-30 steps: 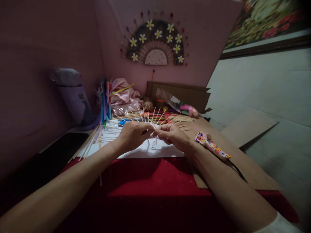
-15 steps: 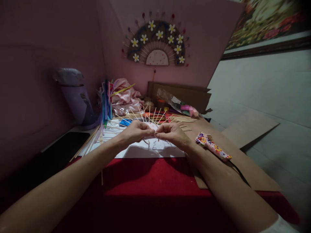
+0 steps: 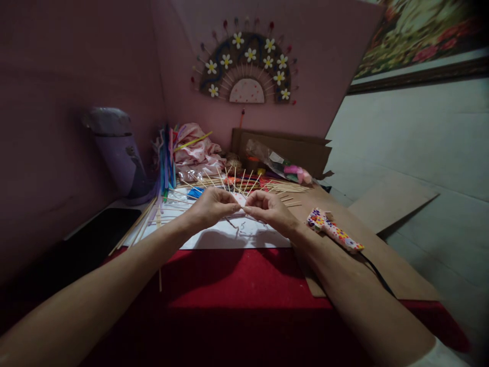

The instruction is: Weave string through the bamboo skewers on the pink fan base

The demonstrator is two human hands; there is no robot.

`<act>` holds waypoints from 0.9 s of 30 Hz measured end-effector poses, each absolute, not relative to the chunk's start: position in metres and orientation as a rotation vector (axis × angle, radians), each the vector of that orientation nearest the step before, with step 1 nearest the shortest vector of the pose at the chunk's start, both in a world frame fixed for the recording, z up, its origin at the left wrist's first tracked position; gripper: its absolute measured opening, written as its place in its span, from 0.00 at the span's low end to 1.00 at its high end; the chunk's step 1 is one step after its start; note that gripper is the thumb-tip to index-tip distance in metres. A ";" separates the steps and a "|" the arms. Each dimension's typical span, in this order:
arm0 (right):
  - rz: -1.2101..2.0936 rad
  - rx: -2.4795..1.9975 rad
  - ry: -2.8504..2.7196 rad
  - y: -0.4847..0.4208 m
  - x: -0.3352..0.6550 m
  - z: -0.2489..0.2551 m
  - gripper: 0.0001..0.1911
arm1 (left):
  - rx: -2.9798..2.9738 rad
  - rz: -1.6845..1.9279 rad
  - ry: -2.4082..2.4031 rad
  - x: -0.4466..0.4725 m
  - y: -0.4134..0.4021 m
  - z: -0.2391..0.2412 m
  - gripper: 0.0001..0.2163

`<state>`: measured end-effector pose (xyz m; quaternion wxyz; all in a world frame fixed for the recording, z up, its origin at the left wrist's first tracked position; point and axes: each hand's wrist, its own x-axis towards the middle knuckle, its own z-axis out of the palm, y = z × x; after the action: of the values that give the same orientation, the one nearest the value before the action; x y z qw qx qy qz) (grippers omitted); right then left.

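Note:
My left hand (image 3: pixel 211 209) and my right hand (image 3: pixel 269 211) meet fingertip to fingertip over a white sheet (image 3: pixel 225 235). Both pinch a small pale piece with several thin wooden sticks (image 3: pixel 237 182) fanning upward from it. The fingers of each hand are curled closed around its base. What exactly joins the sticks is hidden by my fingers. The sheet lies on a red cloth (image 3: pixel 237 278).
A finished fan decoration with white flowers (image 3: pixel 246 69) hangs on the pink wall. Loose sticks (image 3: pixel 284 187) lie behind my hands. A flowered handle-shaped piece (image 3: pixel 333 230) rests on brown cardboard (image 3: pixel 385 265) at right. A purple container (image 3: pixel 118 153) and a dark tablet (image 3: pixel 91 239) sit at left.
My hands have shifted slightly forward and drawn closer together, still gripping the stick fan; the fan's sticks sit a little higher against the clutter behind.

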<state>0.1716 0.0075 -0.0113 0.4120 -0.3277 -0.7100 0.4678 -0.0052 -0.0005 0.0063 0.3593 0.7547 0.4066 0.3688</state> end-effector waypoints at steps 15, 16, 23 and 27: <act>1.358 -0.862 -1.735 0.010 0.176 -0.011 0.14 | 2.759 1.152 1.327 -0.005 -0.007 -0.004 0.12; 1.374 -0.849 -1.746 0.010 0.177 -0.011 0.14 | 2.767 1.155 1.323 -0.005 -0.007 -0.004 0.12; 1.355 -0.840 -1.724 0.010 0.175 -0.011 0.13 | 2.689 1.131 1.323 -0.006 -0.007 -0.003 0.11; 1.197 -0.831 -1.581 0.013 0.174 -0.011 0.12 | 2.406 1.039 1.207 -0.004 -0.004 -0.002 0.10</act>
<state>0.1741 0.0126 -0.0106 0.4757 -0.3401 -0.6466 0.4898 -0.0045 -0.0041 -0.0017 0.1278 0.8269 0.4150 0.3573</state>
